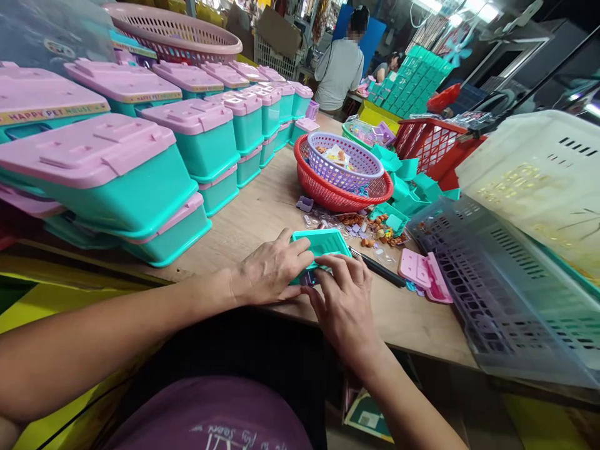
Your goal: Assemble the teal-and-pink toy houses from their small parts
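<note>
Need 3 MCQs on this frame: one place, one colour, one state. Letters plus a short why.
1. Where does the purple basket sit?
A. Inside the red basket
B. On the stacked boxes
C. On the floor

2. What colour are the lids of the stacked boxes?
A. Yellow
B. Pink
C. Black

3. What are the hands doing?
A. Both hang free in the air
B. One lifts the black pen
C. Both are on the teal tray

Answers:
1 A: the purple basket is nested in the red one on the table.
2 B: every teal box carries a pink lid.
3 C: the left hand and right hand both press on the tray at the table edge; the black pen lies untouched beside them.
</note>
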### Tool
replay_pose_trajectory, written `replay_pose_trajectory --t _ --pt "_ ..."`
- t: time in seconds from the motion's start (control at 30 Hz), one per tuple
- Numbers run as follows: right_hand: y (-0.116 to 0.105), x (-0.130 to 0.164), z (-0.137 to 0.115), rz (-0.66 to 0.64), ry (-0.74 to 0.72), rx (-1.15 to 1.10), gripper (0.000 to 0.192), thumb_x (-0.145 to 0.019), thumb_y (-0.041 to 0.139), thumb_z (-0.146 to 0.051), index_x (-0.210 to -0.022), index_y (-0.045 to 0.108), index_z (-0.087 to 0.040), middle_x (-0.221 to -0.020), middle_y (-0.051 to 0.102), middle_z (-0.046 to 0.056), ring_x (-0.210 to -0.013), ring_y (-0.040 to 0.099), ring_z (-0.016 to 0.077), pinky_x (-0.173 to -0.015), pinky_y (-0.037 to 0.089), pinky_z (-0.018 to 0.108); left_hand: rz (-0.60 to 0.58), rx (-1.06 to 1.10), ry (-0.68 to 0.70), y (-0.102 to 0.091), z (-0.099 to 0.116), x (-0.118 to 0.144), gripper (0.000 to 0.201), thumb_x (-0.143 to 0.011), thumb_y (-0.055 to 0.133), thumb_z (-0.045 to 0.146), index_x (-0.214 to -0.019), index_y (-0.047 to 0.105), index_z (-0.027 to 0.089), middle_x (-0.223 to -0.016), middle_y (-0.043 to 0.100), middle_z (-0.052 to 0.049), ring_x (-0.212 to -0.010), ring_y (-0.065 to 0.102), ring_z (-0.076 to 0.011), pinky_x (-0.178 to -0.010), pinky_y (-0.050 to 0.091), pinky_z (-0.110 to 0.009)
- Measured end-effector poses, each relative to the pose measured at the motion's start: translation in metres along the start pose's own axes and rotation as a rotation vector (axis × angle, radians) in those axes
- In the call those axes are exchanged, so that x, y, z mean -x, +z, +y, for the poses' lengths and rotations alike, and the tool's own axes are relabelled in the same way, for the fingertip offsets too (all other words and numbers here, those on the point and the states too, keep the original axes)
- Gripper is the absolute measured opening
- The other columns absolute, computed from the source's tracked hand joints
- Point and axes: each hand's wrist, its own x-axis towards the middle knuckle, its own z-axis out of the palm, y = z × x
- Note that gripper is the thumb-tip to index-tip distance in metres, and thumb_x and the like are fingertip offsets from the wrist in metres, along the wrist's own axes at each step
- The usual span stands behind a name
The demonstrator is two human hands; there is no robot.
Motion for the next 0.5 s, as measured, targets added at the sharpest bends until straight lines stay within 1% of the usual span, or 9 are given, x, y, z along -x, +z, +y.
replay_pose_trajectory --t 0.07,0.1,0.2,0.3,0.37,0.43,0.5 --pt "0.004 0.001 0.001 0.03 0.037 -0.06 0.016 -0.092 0.06 -0.026 -0.108 0.058 -0.023 -0.119 0.061 0.01 -0.114 0.048 0.0297 -0.102 0.036 0.057 0.004 0.007 -0.011 0.0 0.001 0.0 0.033 -0.081 0.068 0.04 -0.099 0.054 0.016 -0.107 0.054 -0.011 -0.105 0.046 -0.0319 -0.083 0.053 -0.045" --pt "0.006 0.002 0.0 0.052 0.05 -0.079 0.017 -0.091 0.06 -0.024 -0.108 0.059 -0.023 -0.119 0.061 0.009 -0.114 0.048 0.0298 -0.101 0.037 0.056 0.004 0.011 -0.014 0.0 0.001 0.0 0.033 -0.081 0.069 0.039 -0.099 0.054 0.016 -0.107 0.054 -0.011 -0.105 0.045 -0.032 -0.083 0.053 -0.045" --pt "0.009 0.004 -0.002 0.088 0.049 -0.095 0.017 -0.09 0.06 -0.02 -0.106 0.059 -0.025 -0.119 0.062 0.009 -0.117 0.047 0.0306 -0.103 0.034 0.058 0.001 0.029 -0.027 -0.001 0.003 0.0 0.033 -0.08 0.069 0.036 -0.101 0.055 0.015 -0.108 0.054 -0.011 -0.106 0.045 -0.0326 -0.083 0.053 -0.045" --pt "0.006 0.004 0.0 0.074 0.029 -0.11 0.015 -0.09 0.06 -0.02 -0.104 0.06 -0.026 -0.119 0.063 0.007 -0.12 0.047 0.0306 -0.105 0.031 0.059 -0.006 0.035 -0.03 -0.002 0.004 -0.001 0.032 -0.082 0.067 0.037 -0.102 0.056 0.014 -0.109 0.054 -0.012 -0.106 0.045 -0.0324 -0.082 0.053 -0.044" --pt "0.001 0.002 0.009 0.056 0.007 -0.16 0.015 -0.09 0.063 -0.025 -0.105 0.06 -0.026 -0.122 0.062 0.007 -0.12 0.049 0.0293 -0.105 0.034 0.056 -0.005 0.021 -0.025 -0.002 0.002 -0.001 0.031 -0.083 0.065 0.038 -0.101 0.056 0.015 -0.108 0.055 -0.012 -0.104 0.046 -0.0317 -0.08 0.053 -0.044" --pt "-0.004 0.0 0.021 0.048 -0.005 -0.223 0.025 -0.088 0.066 -0.03 -0.112 0.058 -0.026 -0.128 0.058 0.009 -0.121 0.05 0.0283 -0.104 0.038 0.053 -0.004 0.009 -0.007 -0.003 -0.002 -0.001 0.029 -0.082 0.065 0.039 -0.098 0.055 0.016 -0.108 0.055 -0.012 -0.101 0.047 -0.0302 -0.08 0.052 -0.043" --pt "-0.007 -0.002 0.035 0.038 -0.011 -0.263 0.042 -0.087 0.068 -0.037 -0.124 0.053 -0.026 -0.132 0.056 0.011 -0.123 0.05 0.0286 -0.104 0.039 0.052 -0.005 0.01 0.024 -0.003 -0.006 -0.002 0.026 -0.082 0.064 0.039 -0.093 0.055 0.016 -0.106 0.055 -0.012 -0.099 0.047 -0.0288 -0.082 0.05 -0.043"
